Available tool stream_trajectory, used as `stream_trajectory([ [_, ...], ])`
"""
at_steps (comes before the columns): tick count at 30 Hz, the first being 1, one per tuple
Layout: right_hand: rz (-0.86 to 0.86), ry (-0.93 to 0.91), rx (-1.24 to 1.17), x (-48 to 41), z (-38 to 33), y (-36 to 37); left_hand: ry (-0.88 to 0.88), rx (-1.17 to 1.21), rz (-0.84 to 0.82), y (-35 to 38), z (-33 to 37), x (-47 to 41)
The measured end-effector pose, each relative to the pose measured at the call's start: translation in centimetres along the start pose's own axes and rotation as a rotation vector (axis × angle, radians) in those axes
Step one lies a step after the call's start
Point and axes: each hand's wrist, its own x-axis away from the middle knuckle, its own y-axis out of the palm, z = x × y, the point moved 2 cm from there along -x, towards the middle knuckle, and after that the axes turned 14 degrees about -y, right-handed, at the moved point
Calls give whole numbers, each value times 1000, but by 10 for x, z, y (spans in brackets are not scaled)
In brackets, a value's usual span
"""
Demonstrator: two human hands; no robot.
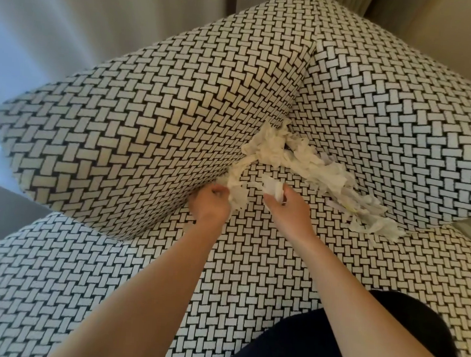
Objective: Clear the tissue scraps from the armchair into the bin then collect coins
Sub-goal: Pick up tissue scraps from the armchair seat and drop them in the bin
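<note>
My right hand (288, 204) pinched a white torn tissue scrap (272, 188); my left hand (210, 204) closed on another. The remaining white shredded tissue strip (326, 179) ran along the black-and-white woven armchair (250, 263) crease, up-right, nearer my right.

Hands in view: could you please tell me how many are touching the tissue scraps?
2: the left hand gathers tissue scraps by the seat crease; the right hand pinches a scrap.

Pale curtain (59, 12), hanging in soft vertical folds, bluish light falling on its left portion. Beige drape or wall panel (434, 30) at upper right, warmer in tone. Grey floor strip (0, 212) at left edge.
</note>
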Motion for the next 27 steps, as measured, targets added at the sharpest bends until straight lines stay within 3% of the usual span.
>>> stream_trajectory([
  [6,-32,18,10,1,10,-2,-1,-183,57,16,17,3],
  [15,-25,60,-16,-1,23,-7,-43,-74,-4,45,43,-10],
  [20,-34,81,-10,-1,29,-7,29,-63,78,39,46,-4],
  [24,-28,83,-43,0,32,-11,119,129,-86,47,57,6],
  [27,4,87,-64,-3,33,-18,186,100,-144,59,65,16],
])
